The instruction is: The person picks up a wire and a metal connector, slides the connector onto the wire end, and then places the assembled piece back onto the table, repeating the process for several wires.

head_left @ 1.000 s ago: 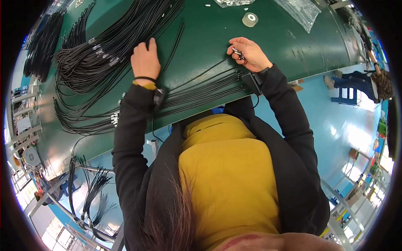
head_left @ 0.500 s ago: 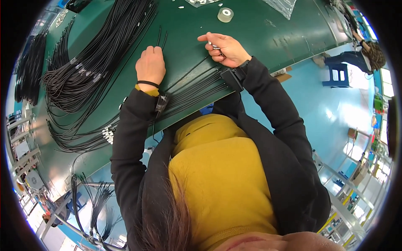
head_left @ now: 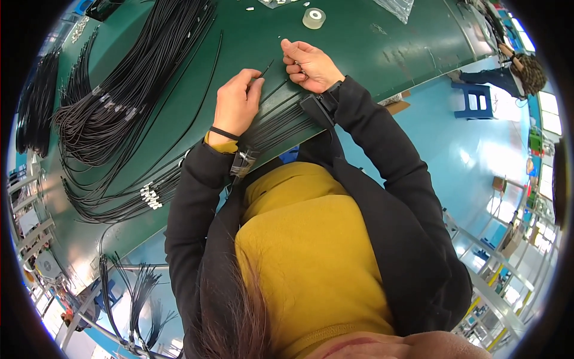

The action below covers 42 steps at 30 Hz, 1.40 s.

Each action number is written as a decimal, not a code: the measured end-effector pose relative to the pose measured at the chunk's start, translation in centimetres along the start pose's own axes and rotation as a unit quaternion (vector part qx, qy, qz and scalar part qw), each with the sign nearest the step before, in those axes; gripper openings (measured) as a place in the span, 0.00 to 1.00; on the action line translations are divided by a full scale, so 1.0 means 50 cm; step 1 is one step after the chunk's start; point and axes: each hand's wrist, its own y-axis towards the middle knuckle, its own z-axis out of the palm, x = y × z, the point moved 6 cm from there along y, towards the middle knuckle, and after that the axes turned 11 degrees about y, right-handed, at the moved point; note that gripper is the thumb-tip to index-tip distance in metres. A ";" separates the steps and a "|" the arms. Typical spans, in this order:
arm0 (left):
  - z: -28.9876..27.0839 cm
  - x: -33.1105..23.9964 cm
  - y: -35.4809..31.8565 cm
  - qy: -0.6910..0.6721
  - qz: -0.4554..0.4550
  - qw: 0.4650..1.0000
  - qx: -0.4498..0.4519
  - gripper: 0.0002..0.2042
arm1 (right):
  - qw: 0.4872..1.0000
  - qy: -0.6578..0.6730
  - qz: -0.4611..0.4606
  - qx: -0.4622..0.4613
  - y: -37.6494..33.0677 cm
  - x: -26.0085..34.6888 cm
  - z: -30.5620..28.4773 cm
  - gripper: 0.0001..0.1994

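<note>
My left hand [head_left: 237, 103] pinches a thin black cable [head_left: 266, 68] between thumb and fingers, its tip sticking out to the upper right. To the right my right hand [head_left: 312, 67] is curled, fingers bent into the palm around small shiny pieces, too small to name. A small gap parts the cable tip from my right fingers. Below both hands, a row of black cables [head_left: 276, 130] lies along the near table edge, running under my left wrist. White connectors [head_left: 150, 196] cap several cables left of my left forearm.
A thick bundle of black cables [head_left: 128, 78] covers the left of the green table [head_left: 347, 54], with another bundle [head_left: 37, 99] farther left. A tape roll [head_left: 314, 18] and a clear plastic bag [head_left: 397, 8] lie at the far side. A blue stool [head_left: 472, 100] and a person [head_left: 508, 76] are at right.
My left hand has moved right and now holds up one cable tip toward my right hand. A second cable lies apart on the table. My right hand has shifted slightly left, still curled.
</note>
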 end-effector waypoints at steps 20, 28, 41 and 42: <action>-0.004 -0.033 -0.013 0.140 0.098 0.985 -0.019 0.04 | 0.977 -0.211 0.001 0.036 -0.021 -0.011 0.041 0.11; 0.009 -0.021 -0.014 0.069 0.119 0.988 -0.064 0.04 | 0.989 -0.110 0.070 0.070 -0.030 -0.056 0.049 0.15; -0.044 -0.125 0.000 -0.168 0.090 0.981 0.046 0.12 | 0.885 0.011 0.177 0.430 -0.144 -0.076 0.106 0.38; -0.038 -0.140 -0.002 -0.223 0.114 0.964 0.090 0.12 | 0.867 0.003 0.176 0.467 -0.149 -0.086 0.111 0.40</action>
